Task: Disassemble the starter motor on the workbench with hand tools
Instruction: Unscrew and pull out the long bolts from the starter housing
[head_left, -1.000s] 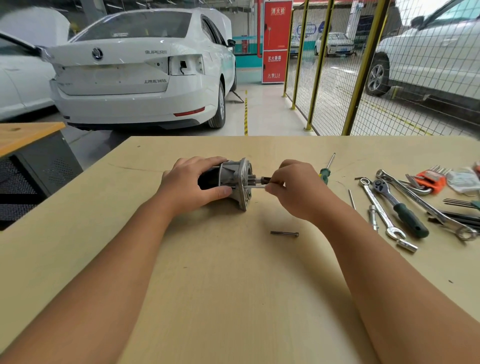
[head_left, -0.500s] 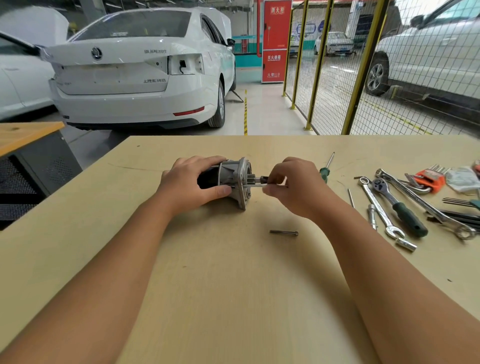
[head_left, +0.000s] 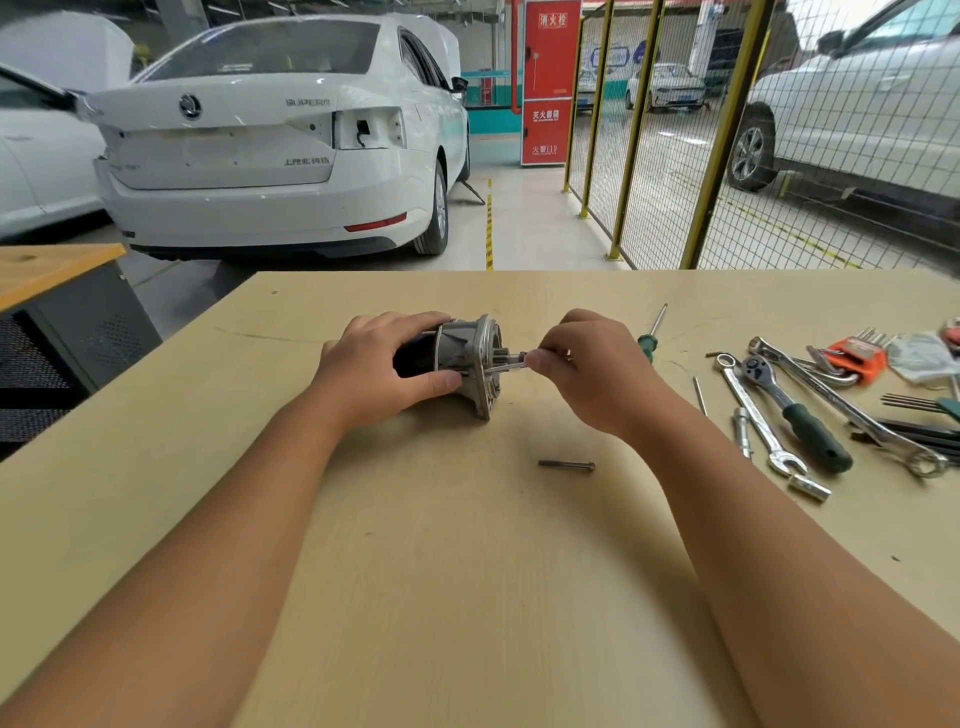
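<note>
The starter motor (head_left: 467, 353) lies on its side on the wooden workbench (head_left: 467, 571), its silver flange facing right. My left hand (head_left: 379, 364) grips its dark body from the left. My right hand (head_left: 587, 369) pinches a long bolt (head_left: 506, 366) that sticks out of the flange, just below the pinion shaft. A second long bolt (head_left: 566, 465) lies loose on the bench in front of my right wrist.
Tools lie at the right: a green screwdriver (head_left: 649, 338), a ratchet (head_left: 795, 410), spanners (head_left: 758, 421), a socket (head_left: 809, 487), and hex keys in an orange holder (head_left: 857, 353). A dark cabinet (head_left: 67, 332) stands left. A white car and a yellow mesh fence stand behind.
My right hand has drawn slightly to the right with the bolt, which now shows more of its shank outside the flange. My left hand keeps its hold.
</note>
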